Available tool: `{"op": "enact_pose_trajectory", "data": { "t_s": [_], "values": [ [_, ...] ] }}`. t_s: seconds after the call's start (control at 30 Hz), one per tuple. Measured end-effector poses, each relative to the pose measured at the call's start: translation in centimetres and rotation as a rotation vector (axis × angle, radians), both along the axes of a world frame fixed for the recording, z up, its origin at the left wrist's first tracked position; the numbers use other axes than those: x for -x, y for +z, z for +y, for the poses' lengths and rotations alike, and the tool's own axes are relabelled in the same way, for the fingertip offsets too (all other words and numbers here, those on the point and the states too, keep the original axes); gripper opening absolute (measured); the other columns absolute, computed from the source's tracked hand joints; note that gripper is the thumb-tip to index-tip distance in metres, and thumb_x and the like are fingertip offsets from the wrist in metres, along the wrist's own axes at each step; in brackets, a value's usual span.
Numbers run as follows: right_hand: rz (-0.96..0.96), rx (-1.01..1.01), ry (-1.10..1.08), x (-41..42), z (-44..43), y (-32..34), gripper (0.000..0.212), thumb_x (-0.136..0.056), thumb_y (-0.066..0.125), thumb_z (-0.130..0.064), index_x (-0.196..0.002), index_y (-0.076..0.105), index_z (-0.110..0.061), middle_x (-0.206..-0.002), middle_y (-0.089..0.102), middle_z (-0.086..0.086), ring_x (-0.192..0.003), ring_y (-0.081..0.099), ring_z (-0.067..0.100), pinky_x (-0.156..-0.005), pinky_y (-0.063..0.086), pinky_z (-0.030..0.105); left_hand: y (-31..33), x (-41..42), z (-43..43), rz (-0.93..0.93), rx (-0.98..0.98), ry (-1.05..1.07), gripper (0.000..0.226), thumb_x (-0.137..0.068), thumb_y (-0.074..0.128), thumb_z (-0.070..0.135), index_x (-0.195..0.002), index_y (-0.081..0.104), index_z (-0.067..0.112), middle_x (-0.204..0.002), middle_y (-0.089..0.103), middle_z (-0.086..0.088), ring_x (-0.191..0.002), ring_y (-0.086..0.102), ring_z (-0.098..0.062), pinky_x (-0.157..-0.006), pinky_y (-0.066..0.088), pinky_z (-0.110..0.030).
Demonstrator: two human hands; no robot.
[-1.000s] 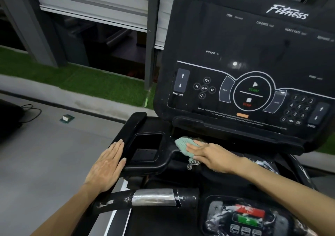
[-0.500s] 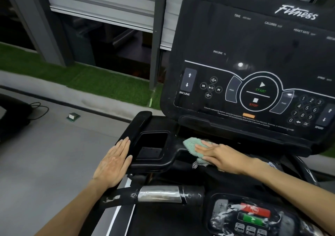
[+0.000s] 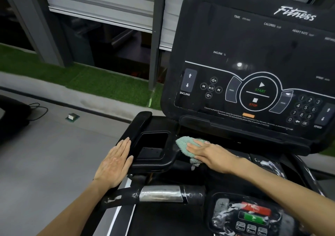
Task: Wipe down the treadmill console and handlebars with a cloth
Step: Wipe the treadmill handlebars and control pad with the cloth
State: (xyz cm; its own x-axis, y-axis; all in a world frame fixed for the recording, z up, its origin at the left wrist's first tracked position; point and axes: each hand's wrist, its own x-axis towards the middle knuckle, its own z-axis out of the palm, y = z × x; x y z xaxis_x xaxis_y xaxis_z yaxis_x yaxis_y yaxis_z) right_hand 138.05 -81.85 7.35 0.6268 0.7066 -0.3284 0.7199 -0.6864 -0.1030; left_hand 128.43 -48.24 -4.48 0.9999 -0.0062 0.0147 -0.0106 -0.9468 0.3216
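Observation:
The black treadmill console point(image 3: 253, 58) fills the upper right, with its button panel along the lower edge. Below it sits a black tray shelf with a recessed holder point(image 3: 154, 147). My right hand point(image 3: 210, 153) lies flat, fingers straight, pressing a pale green cloth point(image 3: 183, 144) onto the shelf just right of the holder. My left hand point(image 3: 115, 163) rests flat with straight fingers against the shelf's left edge. The front handlebar point(image 3: 161, 194) with a silver sensor band runs across below both hands.
A lower control pad point(image 3: 252, 215) with red and green buttons sits at the bottom right. Grey floor point(image 3: 45, 154) lies to the left, with a small box point(image 3: 72, 117), a cable and a dark object at the far left. Green turf and a grey pillar stand behind.
The view has shifted slightly, so the console sits further right in frame. My right hand and the cloth stay at the same spot beside the holder; my left hand stays on the shelf edge.

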Motion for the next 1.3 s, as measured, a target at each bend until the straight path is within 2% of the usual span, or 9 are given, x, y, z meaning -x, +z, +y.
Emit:
{"op": "enact_pose_trajectory", "data": {
  "t_s": [0.2,0.33,0.5,0.6,0.73,1.03,1.17,1.2,1.3],
  "values": [
    [-0.066,0.028,0.226,-0.1,7.0,-0.8,0.041,-0.103,0.035,-0.032,-0.140,0.046,-0.017,-0.149,0.042,0.003,-0.143,0.023,0.024,-0.118,0.015,0.046,0.3,0.0,-0.1,0.011,0.017,0.005,0.079,-0.086,-0.010,0.058,-0.155,-0.004,0.018,-0.163,-0.009,0.008,-0.148,-0.013,-0.003,-0.118,-0.013,-0.020],
    [0.008,0.066,0.282,1.9,7.6,-0.6,0.046,-0.106,0.026,-0.030,-0.150,0.031,-0.016,-0.158,0.026,-0.005,-0.149,0.006,0.016,-0.119,0.002,0.032,0.3,-0.1,0.2,0.013,0.043,-0.015,0.086,-0.087,-0.011,0.068,-0.155,0.001,0.018,-0.163,-0.004,0.007,-0.149,-0.009,-0.003,-0.119,-0.009,-0.021],
    [-0.148,0.083,0.188,-0.3,8.1,-0.5,0.039,-0.103,0.032,-0.032,-0.135,0.046,-0.017,-0.141,0.048,0.003,-0.137,0.033,0.021,-0.112,0.022,0.034,0.0,-0.1,0.4,0.020,0.056,-0.020,0.098,-0.079,-0.025,0.073,-0.156,0.002,0.018,-0.163,-0.005,0.008,-0.149,-0.009,-0.003,-0.116,-0.015,-0.016],
    [-0.242,0.092,0.067,-0.6,9.0,-1.7,0.041,-0.104,0.029,-0.027,-0.141,0.042,-0.012,-0.149,0.040,0.003,-0.144,0.022,0.023,-0.117,0.016,0.034,0.0,-0.2,0.4,0.019,0.049,-0.019,0.098,-0.078,-0.026,0.073,-0.155,0.000,0.019,-0.163,-0.006,0.008,-0.149,-0.010,-0.003,-0.116,-0.015,-0.016],
    [-0.114,0.035,0.119,2.4,8.2,-1.4,0.050,-0.102,0.019,-0.032,-0.138,0.046,-0.009,-0.147,0.042,0.005,-0.146,0.018,0.028,-0.117,0.016,0.035,0.1,-0.1,0.3,0.009,0.042,-0.016,0.098,-0.079,-0.027,0.072,-0.155,0.001,0.017,-0.162,-0.005,0.007,-0.149,-0.009,-0.005,-0.115,-0.018,-0.014],
    [-0.431,0.320,0.067,-0.8,10.6,-0.8,0.040,-0.097,0.038,-0.013,-0.135,0.047,-0.004,-0.138,0.048,0.013,-0.138,0.030,0.031,-0.117,0.017,0.042,-0.2,0.0,0.5,0.011,0.057,-0.015,0.096,-0.079,-0.026,0.073,-0.155,0.000,0.019,-0.162,-0.006,0.008,-0.149,-0.009,-0.003,-0.116,-0.015,-0.016],
    [-0.417,0.211,0.117,1.0,9.3,-1.4,0.037,-0.072,0.073,-0.019,-0.106,0.067,-0.006,-0.106,0.066,0.008,-0.111,0.059,0.026,-0.092,0.048,0.030,-0.4,-0.2,0.5,-0.002,0.055,-0.019,0.097,-0.079,-0.027,0.072,-0.155,0.000,0.018,-0.162,-0.007,0.008,-0.149,-0.009,-0.004,-0.119,-0.010,-0.020],
    [-0.388,0.142,0.146,1.5,8.6,-1.5,0.043,-0.071,0.073,-0.018,-0.111,0.065,-0.006,-0.112,0.065,0.008,-0.115,0.059,0.026,-0.093,0.047,0.028,-0.4,-0.2,0.5,-0.006,0.049,-0.019,0.097,-0.079,-0.027,0.072,-0.155,0.000,0.018,-0.162,-0.007,0.008,-0.149,-0.008,-0.004,-0.119,-0.011,-0.020],
    [-0.164,0.131,0.183,2.4,6.8,-1.1,0.045,-0.102,0.038,-0.013,-0.146,0.033,-0.008,-0.155,0.032,0.008,-0.146,0.021,0.025,-0.114,0.026,0.032,0.0,-0.2,0.1,-0.022,0.031,-0.010,0.092,-0.084,-0.022,0.070,-0.154,0.002,0.015,-0.162,-0.003,0.005,-0.149,-0.006,-0.006,-0.116,-0.015,-0.017]
  ]
}}
